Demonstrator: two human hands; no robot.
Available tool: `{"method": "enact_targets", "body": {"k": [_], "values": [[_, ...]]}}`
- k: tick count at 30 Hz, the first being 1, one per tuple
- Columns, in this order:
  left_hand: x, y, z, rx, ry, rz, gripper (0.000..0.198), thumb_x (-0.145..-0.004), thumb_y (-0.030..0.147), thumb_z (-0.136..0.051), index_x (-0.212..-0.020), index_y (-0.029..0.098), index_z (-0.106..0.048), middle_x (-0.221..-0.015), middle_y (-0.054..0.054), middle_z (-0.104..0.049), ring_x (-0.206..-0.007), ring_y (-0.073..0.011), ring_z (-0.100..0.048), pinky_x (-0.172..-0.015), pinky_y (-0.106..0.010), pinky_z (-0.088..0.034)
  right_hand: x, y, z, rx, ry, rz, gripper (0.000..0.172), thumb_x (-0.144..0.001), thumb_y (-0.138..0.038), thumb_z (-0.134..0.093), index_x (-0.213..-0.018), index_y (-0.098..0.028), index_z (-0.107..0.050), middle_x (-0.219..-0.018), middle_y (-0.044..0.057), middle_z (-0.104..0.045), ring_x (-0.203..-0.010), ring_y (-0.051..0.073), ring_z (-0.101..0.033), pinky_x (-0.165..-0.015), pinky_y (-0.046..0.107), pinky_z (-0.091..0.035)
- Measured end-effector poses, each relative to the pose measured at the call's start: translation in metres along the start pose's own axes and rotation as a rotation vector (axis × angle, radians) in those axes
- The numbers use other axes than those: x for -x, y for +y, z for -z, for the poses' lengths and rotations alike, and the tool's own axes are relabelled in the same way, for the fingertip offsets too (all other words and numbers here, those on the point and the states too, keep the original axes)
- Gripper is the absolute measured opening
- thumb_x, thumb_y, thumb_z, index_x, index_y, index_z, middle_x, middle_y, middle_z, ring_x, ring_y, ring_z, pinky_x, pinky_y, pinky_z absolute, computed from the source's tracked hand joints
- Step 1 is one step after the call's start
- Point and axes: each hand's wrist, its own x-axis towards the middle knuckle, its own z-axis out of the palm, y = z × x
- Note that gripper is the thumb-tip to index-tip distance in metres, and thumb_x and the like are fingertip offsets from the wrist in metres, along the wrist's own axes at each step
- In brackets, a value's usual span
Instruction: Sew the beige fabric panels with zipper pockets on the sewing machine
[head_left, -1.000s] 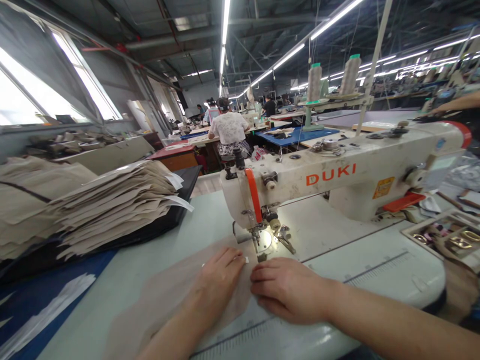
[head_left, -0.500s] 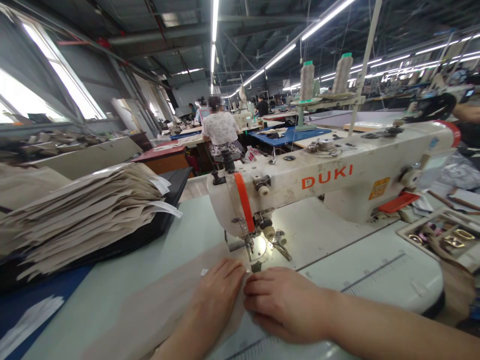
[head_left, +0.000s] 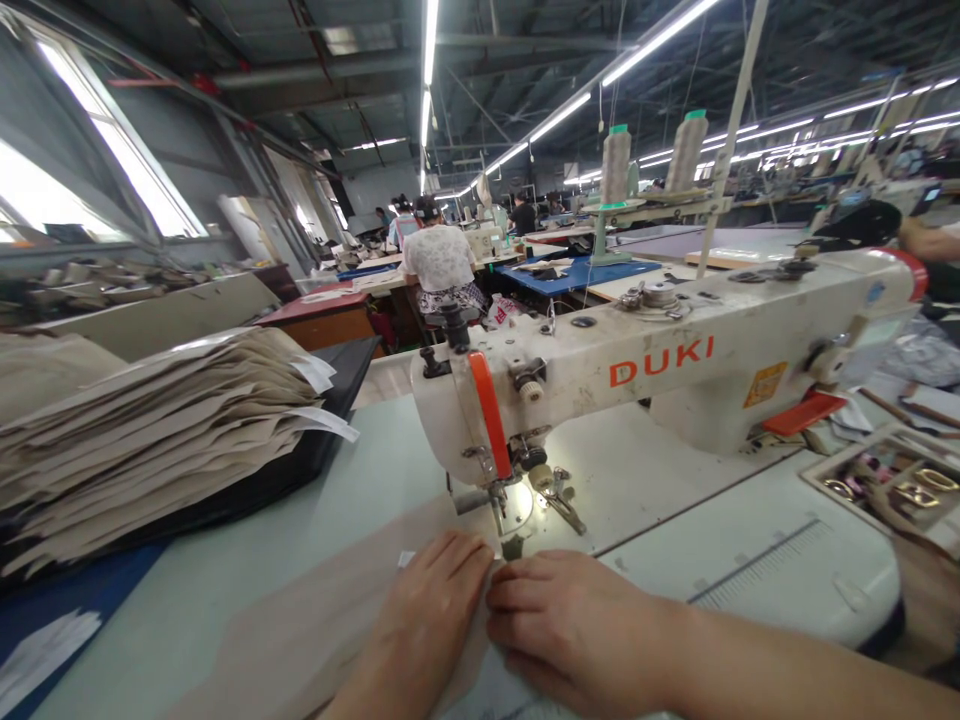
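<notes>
A thin beige fabric panel (head_left: 292,610) lies on the machine table, its edge just in front of the presser foot (head_left: 512,512) of a white DUKI industrial sewing machine (head_left: 660,375). My left hand (head_left: 420,625) presses on the panel with its fingers together. My right hand (head_left: 574,630) curls its fingers at the panel's edge, its fingertips meeting those of my left hand. A small white tag (head_left: 406,558) shows by my left fingertips. The needle area is lit by the machine's lamp.
A tall stack of beige cut panels (head_left: 150,430) lies on a black surface to the left. A tray of metal buckles (head_left: 892,480) sits at the right. Thread cones (head_left: 615,165) stand behind the machine. A seated co-worker (head_left: 442,265) and another person's hand (head_left: 926,240) are beyond it.
My view has swung slightly. Both hands sit a little lower in the picture and closer together, and the white tag now shows apart from my left fingertips.
</notes>
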Motion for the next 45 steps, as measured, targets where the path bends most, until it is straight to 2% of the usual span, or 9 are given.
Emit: {"method": "enact_targets", "body": {"k": [7,13,18,26,32,39,45], "values": [[0.008,-0.002,-0.006,-0.024,-0.079,0.028,0.039,-0.081,-0.006,-0.04,-0.102,0.018,-0.061,-0.095,-0.005,-0.072,-0.087,-0.0212,-0.068,-0.082,-0.035,-0.059,0.002,0.0,0.001,-0.021,0.001,0.003,0.017,-0.095,-0.024,-0.055,-0.102,-0.015,-0.067,-0.107,0.01,-0.071,-0.106,0.023,-0.062,-0.098,0.032,-0.047],[0.004,-0.001,-0.004,-0.032,-0.037,0.015,0.035,-0.084,-0.005,-0.039,-0.096,0.016,-0.064,-0.091,-0.006,-0.072,-0.082,-0.0211,-0.068,-0.076,-0.034,-0.061,0.003,0.005,-0.001,-0.006,0.07,0.024,0.017,-0.095,-0.024,-0.054,-0.096,-0.015,-0.068,-0.096,0.008,-0.071,-0.096,0.021,-0.063,-0.092,0.031,-0.048],[0.0,0.005,0.0,0.013,-0.056,0.077,0.036,-0.088,-0.001,-0.039,-0.097,0.017,-0.068,-0.094,-0.006,-0.073,-0.088,-0.0196,-0.069,-0.082,-0.032,-0.06,-0.003,0.015,0.004,0.08,0.135,-0.11,0.015,-0.094,-0.017,-0.054,-0.088,-0.016,-0.068,-0.084,0.006,-0.069,-0.083,0.02,-0.06,-0.083,0.03,-0.047],[0.012,0.015,0.007,0.123,-0.107,0.251,0.028,-0.094,0.02,-0.05,-0.113,0.017,-0.07,-0.114,-0.01,-0.073,-0.107,-0.024,-0.068,-0.096,-0.04,-0.057,-0.011,0.013,0.006,0.167,0.049,-0.246,0.014,-0.096,-0.023,-0.057,-0.096,-0.015,-0.068,-0.092,0.008,-0.066,-0.092,0.023,-0.058,-0.086,0.034,-0.047],[0.022,0.014,0.006,0.143,-0.108,0.242,0.035,-0.095,0.026,-0.049,-0.125,0.016,-0.065,-0.126,-0.014,-0.069,-0.115,-0.0263,-0.065,-0.098,-0.045,-0.056,-0.012,0.009,0.009,0.202,0.017,-0.249,0.017,-0.098,-0.025,-0.056,-0.097,-0.014,-0.068,-0.094,0.008,-0.065,-0.094,0.023,-0.057,-0.089,0.035,-0.047],[0.019,0.018,0.011,0.107,-0.184,0.219,0.039,-0.096,0.023,-0.044,-0.129,0.014,-0.062,-0.129,-0.015,-0.067,-0.118,-0.0256,-0.064,-0.101,-0.045,-0.053,-0.013,0.012,0.012,0.218,0.0,-0.192,0.019,-0.098,-0.027,-0.057,-0.101,-0.012,-0.069,-0.096,0.009,-0.065,-0.096,0.024,-0.057,-0.091,0.036,-0.047],[0.014,0.017,0.009,0.092,-0.205,0.222,0.04,-0.097,0.024,-0.043,-0.13,0.012,-0.062,-0.132,-0.016,-0.066,-0.119,-0.027,-0.064,-0.101,-0.046,-0.053,-0.016,0.023,0.016,0.229,0.0,-0.167,0.017,-0.098,-0.021,-0.056,-0.096,-0.012,-0.071,-0.092,0.009,-0.067,-0.094,0.023,-0.059,-0.09,0.034,-0.046]]}}
